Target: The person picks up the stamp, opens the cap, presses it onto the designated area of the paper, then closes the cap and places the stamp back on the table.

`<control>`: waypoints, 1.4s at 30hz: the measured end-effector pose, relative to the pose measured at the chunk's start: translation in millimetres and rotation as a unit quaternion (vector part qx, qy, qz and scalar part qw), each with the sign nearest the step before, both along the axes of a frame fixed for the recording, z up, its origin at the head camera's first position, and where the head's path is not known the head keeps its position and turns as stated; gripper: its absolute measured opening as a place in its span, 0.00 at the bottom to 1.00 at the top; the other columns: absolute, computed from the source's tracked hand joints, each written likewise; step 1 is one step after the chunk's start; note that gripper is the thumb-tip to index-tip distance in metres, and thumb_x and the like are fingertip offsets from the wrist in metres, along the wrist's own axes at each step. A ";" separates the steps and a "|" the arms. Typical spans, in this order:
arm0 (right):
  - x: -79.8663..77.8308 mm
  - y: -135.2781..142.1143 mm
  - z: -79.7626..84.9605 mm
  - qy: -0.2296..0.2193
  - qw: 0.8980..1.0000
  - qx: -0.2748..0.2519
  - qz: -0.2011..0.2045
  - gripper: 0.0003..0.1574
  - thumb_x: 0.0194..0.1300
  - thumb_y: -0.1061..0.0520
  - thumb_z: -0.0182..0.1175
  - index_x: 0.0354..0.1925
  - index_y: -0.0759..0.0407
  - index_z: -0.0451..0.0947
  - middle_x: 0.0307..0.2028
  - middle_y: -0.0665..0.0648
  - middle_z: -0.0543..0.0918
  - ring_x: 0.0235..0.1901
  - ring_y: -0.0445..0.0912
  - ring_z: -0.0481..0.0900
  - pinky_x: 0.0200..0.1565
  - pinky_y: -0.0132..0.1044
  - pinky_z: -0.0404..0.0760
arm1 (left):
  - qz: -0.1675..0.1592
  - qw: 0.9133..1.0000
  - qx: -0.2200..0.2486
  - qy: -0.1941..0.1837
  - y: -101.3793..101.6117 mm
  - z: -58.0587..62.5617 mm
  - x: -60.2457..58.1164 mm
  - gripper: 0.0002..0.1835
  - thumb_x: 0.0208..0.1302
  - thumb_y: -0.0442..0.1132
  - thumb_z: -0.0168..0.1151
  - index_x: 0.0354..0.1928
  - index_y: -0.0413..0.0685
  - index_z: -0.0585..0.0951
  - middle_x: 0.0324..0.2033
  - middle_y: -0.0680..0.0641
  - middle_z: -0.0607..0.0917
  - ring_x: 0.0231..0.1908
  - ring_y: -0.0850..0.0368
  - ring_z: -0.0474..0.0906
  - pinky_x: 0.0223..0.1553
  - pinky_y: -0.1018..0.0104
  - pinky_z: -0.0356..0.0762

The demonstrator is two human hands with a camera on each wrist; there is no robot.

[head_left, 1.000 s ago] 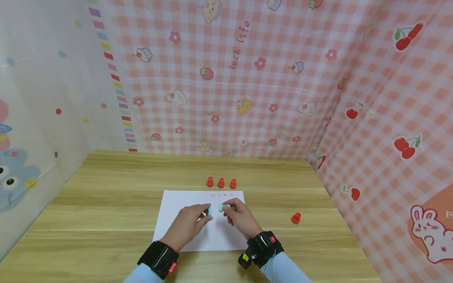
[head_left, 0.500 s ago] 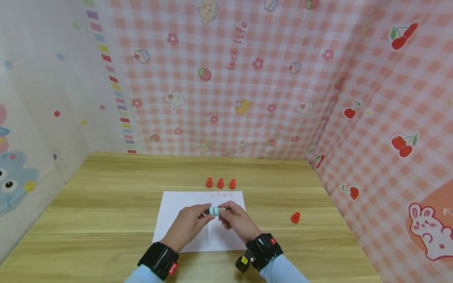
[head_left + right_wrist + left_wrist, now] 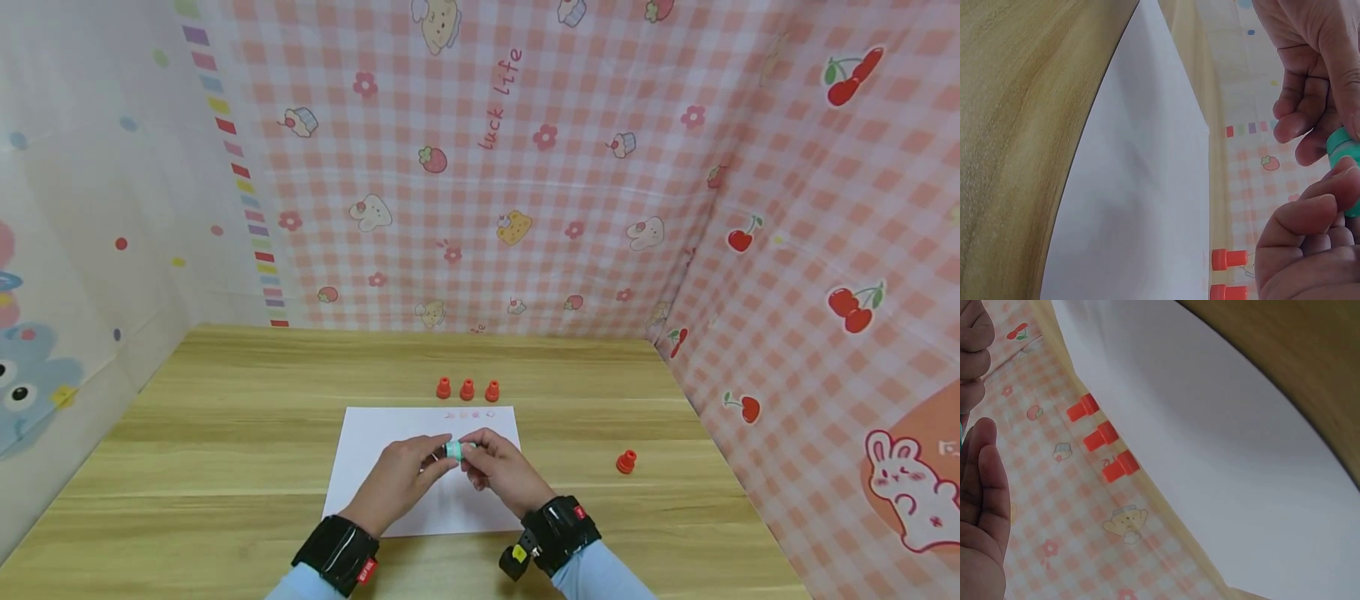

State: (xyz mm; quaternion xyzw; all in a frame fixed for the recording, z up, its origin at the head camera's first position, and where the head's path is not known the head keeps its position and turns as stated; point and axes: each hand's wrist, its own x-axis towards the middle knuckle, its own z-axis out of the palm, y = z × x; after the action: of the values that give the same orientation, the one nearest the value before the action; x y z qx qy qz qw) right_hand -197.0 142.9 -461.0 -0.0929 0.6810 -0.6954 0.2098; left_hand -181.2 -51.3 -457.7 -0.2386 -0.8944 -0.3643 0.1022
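Note:
Over the white sheet of paper [image 3: 371, 425], both hands meet at a small teal stamp [image 3: 453, 450]. My left hand [image 3: 401, 473] pinches its left end between thumb and fingers. The right hand [image 3: 504, 468] pinches the other end, where the cap is. Cap and body sit together in line, held sideways above the paper. In the right wrist view the teal stamp [image 3: 1340, 145] is partly cut off by the frame edge, with fingers from both hands around it. The left wrist view shows mostly my left hand's fingers [image 3: 992, 487]; the stamp is nearly out of sight there.
Three red stamps [image 3: 467, 389] stand in a row just behind the paper. A further red stamp [image 3: 626, 462] stands alone to the right. Small reddish prints [image 3: 476, 415] mark the paper's far right part. Patterned cloth walls [image 3: 472, 208] enclose the wooden table [image 3: 225, 450].
One second ago the teal cap and the stamp body were apart, one in each hand. The right hand has moved left, and the two pieces now meet.

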 end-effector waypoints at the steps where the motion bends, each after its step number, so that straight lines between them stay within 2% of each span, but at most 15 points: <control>1: 0.2 0.2 0.3 -0.002 1.000 -0.002 0.001 0.14 0.77 0.54 0.51 0.52 0.63 0.70 0.34 0.54 0.75 0.29 0.44 0.69 0.32 0.32 0.69 | -0.003 1.000 0.003 -0.001 0.1 0.2 0.2 0.20 0.65 0.44 0.67 0.54 0.39 0.83 0.38 0.50 0.88 0.34 0.62 0.83 0.36 0.69 0.80; 7: 1.8 1.7 2.9 -0.023 0.999 -0.022 0.012 0.14 0.77 0.53 0.51 0.52 0.62 0.71 0.35 0.54 0.74 0.31 0.45 0.69 0.34 0.33 0.70 | -0.014 1.000 0.021 0.012 0.8 0.9 1.0 0.18 0.63 0.42 0.68 0.52 0.40 0.84 0.36 0.52 0.87 0.32 0.65 0.81 0.35 0.69 0.79; 11: 1.8 1.2 3.8 -0.042 0.997 -0.053 0.024 0.12 0.78 0.53 0.50 0.50 0.61 0.71 0.34 0.53 0.74 0.31 0.44 0.69 0.35 0.32 0.70 | -0.015 0.999 0.038 0.025 1.2 1.3 1.3 0.18 0.62 0.41 0.70 0.51 0.40 0.85 0.34 0.53 0.87 0.31 0.67 0.79 0.33 0.70 0.78; 17: 2.3 -0.9 4.9 -0.077 0.991 -0.104 0.026 0.07 0.79 0.57 0.48 0.44 0.57 0.72 0.30 0.50 0.74 0.27 0.40 0.69 0.33 0.31 0.69 | -0.023 0.998 0.052 0.033 1.9 3.5 1.4 0.18 0.61 0.41 0.70 0.49 0.39 0.85 0.32 0.54 0.86 0.30 0.68 0.78 0.32 0.71 0.78; 22: 2.3 -0.9 6.3 -0.096 0.988 -0.120 0.026 0.07 0.78 0.58 0.48 0.42 0.57 0.72 0.29 0.49 0.74 0.25 0.39 0.68 0.33 0.30 0.70 | -0.027 0.997 0.055 0.036 2.2 4.2 1.7 0.18 0.59 0.41 0.71 0.49 0.39 0.85 0.31 0.55 0.85 0.30 0.67 0.79 0.32 0.71 0.78; 31: 0.2 -3.7 6.6 -0.083 0.992 -0.089 0.021 0.07 0.78 0.56 0.50 0.44 0.59 0.72 0.30 0.51 0.75 0.27 0.40 0.68 0.32 0.30 0.69 | -0.013 0.999 0.039 0.029 1.9 1.4 1.5 0.16 0.60 0.42 0.70 0.48 0.43 0.86 0.31 0.56 0.85 0.30 0.68 0.78 0.33 0.70 0.78; 37: -0.5 -6.3 7.0 -0.066 0.997 -0.049 0.014 0.11 0.78 0.55 0.50 0.48 0.62 0.72 0.32 0.53 0.74 0.28 0.42 0.68 0.32 0.31 0.69 | 0.004 1.000 0.003 0.003 0.8 0.0 1.1 0.20 0.63 0.43 0.69 0.53 0.40 0.83 0.32 0.56 0.84 0.32 0.65 0.78 0.36 0.68 0.79; 42: -3.2 -6.6 5.7 -0.048 0.999 -0.013 0.010 0.14 0.77 0.53 0.52 0.49 0.64 0.71 0.32 0.54 0.74 0.28 0.43 0.69 0.32 0.32 0.70 | 0.008 1.000 -0.017 -0.001 0.7 -0.3 0.5 0.21 0.64 0.44 0.68 0.54 0.38 0.83 0.33 0.54 0.84 0.32 0.63 0.77 0.35 0.67 0.78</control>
State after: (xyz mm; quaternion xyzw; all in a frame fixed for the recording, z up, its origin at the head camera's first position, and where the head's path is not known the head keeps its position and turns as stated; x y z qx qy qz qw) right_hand -200.2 136.3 -455.4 -0.0691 0.6600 -0.7056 0.2483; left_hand -180.6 -50.5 -458.0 -0.2326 -0.9024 -0.3487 0.1002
